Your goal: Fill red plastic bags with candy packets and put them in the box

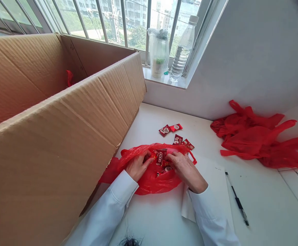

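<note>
A red plastic bag (151, 181) lies open on the white table in front of me, with several small red candy packets (160, 158) inside. My left hand (138, 166) rests on the bag's left side, fingers curled onto the plastic by the packets. My right hand (184, 168) sits at the bag's right side, fingers bent and pinching at the opening. Whether they grip plastic or a packet is hidden. Several loose red packets (176, 134) lie on the table just beyond the bag.
A large open cardboard box (61, 130) fills the left side. A pile of empty red bags (259, 143) lies at the right by the wall. A black pen (238, 203) rests on white paper (215, 181). A water bottle (183, 51) and wrapped cup (159, 53) stand on the windowsill.
</note>
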Available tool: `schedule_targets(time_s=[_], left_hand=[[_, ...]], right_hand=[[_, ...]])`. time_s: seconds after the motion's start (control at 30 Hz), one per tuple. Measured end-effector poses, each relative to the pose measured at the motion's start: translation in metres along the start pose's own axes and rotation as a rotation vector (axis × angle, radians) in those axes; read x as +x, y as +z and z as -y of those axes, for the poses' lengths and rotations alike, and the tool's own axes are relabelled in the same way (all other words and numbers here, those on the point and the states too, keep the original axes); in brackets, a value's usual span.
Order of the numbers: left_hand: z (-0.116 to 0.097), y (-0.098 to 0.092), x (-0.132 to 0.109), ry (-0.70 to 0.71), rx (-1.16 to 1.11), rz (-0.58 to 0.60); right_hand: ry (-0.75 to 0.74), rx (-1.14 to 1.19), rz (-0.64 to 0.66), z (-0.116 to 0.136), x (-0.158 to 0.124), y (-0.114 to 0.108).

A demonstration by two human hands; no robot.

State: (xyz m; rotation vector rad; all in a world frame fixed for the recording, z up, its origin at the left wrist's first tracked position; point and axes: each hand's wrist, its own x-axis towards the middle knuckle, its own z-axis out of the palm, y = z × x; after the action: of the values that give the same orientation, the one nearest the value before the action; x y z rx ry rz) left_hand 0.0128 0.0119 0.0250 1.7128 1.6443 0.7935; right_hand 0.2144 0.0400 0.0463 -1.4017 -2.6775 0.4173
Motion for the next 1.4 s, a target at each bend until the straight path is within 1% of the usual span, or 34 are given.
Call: schedule_targets(time_s=[0.07, 0.13, 0.23, 0.3, 0.5, 0.77, 0.83, 0.93, 1.0, 1.03, 1.13, 1.23, 1.3, 1.4], left_hand=[[-0.001, -0.004, 0.0, -0.019, -0.036, -0.025], [-0.003, -0.007, 0.0, -0.028, -0.072, -0.022], [-0.006, -0.009, 0.0, -0.021, -0.124, -0.005], [-0.007, -0.01, 0.0, -0.02, -0.145, -0.016], [-0.006, -0.01, 0.0, -0.039, -0.129, -0.026], [-0.004, -0.006, 0.001, -0.014, -0.107, -0.03], [-0.005, -0.005, 0.001, -0.003, -0.108, -0.028], [-0.004, -0.003, 0.001, -0.001, -0.104, -0.035], [-0.002, -0.001, 0.001, -0.001, -0.097, -0.04], [-0.001, 0.0, 0.001, 0.0, -0.093, -0.043], [0.001, 0.002, 0.001, 0.007, -0.077, -0.049], [0.001, 0.002, 0.0, 0.015, -0.058, -0.055], [0.001, 0.002, 0.0, 0.024, -0.044, -0.06], [0.002, 0.002, 0.0, 0.047, -0.02, -0.074]], right_hand=[[0.007, -0.039, 0.007, -0.004, 0.0, 0.002], [-0.007, -0.046, 0.013, -0.007, 0.001, 0.003], [-0.046, -0.013, -0.002, -0.009, 0.001, 0.004], [-0.068, 0.015, -0.004, -0.009, 0.002, 0.004], [-0.099, 0.034, 0.052, -0.009, 0.004, 0.006], [-0.167, 0.051, 0.045, 0.001, 0.002, 0.005], [-0.172, 0.045, 0.027, 0.003, 0.002, 0.005], [-0.153, 0.018, -0.069, 0.004, 0.002, 0.005], [-0.15, 0.012, -0.093, 0.005, 0.002, 0.002], [-0.15, 0.017, -0.074, 0.005, 0.001, 0.001], [-0.145, 0.046, 0.045, 0.01, -0.001, -0.003], [-0.149, 0.036, 0.14, 0.018, -0.003, -0.004], [-0.146, 0.014, 0.158, 0.026, -0.004, -0.003], [-0.085, -0.035, 0.133, 0.038, -0.006, -0.003]])
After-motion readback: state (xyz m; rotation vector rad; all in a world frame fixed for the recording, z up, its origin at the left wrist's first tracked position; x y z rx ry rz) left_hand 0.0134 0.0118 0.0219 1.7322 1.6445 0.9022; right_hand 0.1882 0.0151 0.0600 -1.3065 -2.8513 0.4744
